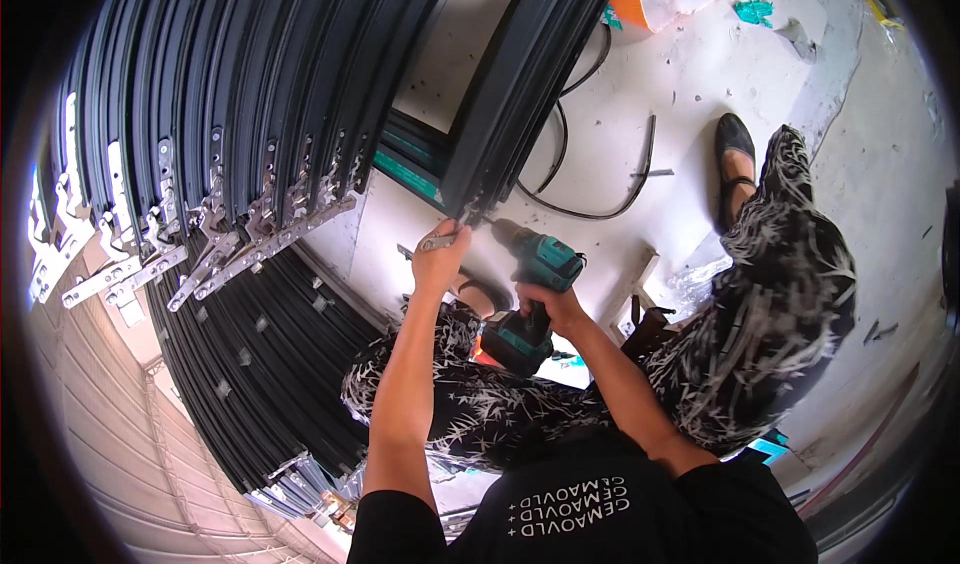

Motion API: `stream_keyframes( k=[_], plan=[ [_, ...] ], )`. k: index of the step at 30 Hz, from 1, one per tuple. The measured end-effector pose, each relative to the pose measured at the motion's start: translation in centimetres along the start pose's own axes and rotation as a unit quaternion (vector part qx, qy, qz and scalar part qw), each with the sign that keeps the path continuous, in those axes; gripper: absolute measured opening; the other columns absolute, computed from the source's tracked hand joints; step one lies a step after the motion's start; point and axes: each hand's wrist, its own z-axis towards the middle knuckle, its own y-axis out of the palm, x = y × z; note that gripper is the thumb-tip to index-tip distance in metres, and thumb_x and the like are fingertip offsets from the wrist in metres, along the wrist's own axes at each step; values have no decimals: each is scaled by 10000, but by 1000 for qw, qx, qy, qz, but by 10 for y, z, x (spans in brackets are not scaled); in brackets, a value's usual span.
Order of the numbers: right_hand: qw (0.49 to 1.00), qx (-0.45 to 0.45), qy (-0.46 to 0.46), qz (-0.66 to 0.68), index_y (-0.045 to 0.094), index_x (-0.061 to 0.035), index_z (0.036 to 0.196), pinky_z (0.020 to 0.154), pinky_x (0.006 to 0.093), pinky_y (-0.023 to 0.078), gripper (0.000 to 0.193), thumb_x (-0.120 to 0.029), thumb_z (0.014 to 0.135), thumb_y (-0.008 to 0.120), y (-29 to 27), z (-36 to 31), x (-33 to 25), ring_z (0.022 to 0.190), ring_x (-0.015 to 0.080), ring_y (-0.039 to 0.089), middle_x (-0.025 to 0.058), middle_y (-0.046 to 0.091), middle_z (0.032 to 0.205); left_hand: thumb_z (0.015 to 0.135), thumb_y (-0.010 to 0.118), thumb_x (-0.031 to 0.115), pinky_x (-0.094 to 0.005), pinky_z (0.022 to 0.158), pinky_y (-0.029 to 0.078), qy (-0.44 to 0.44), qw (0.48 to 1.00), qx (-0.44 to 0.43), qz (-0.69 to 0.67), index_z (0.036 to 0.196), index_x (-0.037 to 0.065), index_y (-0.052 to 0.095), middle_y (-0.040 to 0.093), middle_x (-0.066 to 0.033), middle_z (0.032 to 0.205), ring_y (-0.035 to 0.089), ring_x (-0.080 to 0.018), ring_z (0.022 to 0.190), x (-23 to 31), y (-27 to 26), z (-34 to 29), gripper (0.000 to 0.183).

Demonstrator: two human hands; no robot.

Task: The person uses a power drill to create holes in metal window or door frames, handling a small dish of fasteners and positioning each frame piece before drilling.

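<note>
My right hand (556,307) is wrapped round the handle of a teal and black cordless drill (550,260). The drill's tip points at the near end of a dark metal window frame (515,94). My left hand (440,259) is closed on a small silver metal hinge arm (437,243) at that same corner, just left of the drill tip. My fingers hide part of the hinge arm. Whether the bit touches the frame is too small to tell.
Many dark frames (250,64) stand stacked on the left, with silver hinges (215,254) jutting from their ends. More dark profiles (270,344) lie below them. A black rubber strip (610,212) curls on the pale floor. Teal scraps (754,12) and an orange piece (630,9) lie farther off.
</note>
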Motion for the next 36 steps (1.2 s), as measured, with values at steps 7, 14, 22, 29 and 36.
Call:
stream_keyframes(
  k=[7,14,22,29,36],
  plan=[
    [999,-11,-1,46,572,-20,912,549,289,432,157,-52,774,639,-5,6,18,536,139,507,36,532,619,849,604,291,-286,693,449,-46,998,-42,-22,897,62,647,647,-49,744,570,-168,686,11,-2,0,237],
    [998,-17,24,61,554,-22,902,554,277,425,143,-28,769,606,2,6,5,543,129,498,34,517,626,844,621,247,-261,597,447,-38,997,-41,-54,892,43,644,608,-21,647,549,-99,595,11,-4,3,211],
    [997,1,44,68,531,-23,979,617,302,445,223,-29,776,621,4,7,14,582,137,496,27,509,659,854,624,244,-284,604,458,-44,997,-42,-40,891,52,642,610,-58,651,565,-140,598,9,-3,4,196],
    [999,12,35,27,532,-26,965,619,300,448,214,-29,769,619,5,8,13,583,139,505,31,514,649,842,628,231,-308,622,470,-41,998,-26,-37,898,62,643,620,-111,689,595,-212,623,2,-1,4,179],
    [1000,11,0,14,573,-46,912,552,271,426,123,-64,814,646,-1,12,28,565,112,524,16,554,677,835,629,246,-317,636,474,-39,998,-5,-47,904,65,646,631,-124,719,607,-246,650,3,-1,2,194]
  ],
)
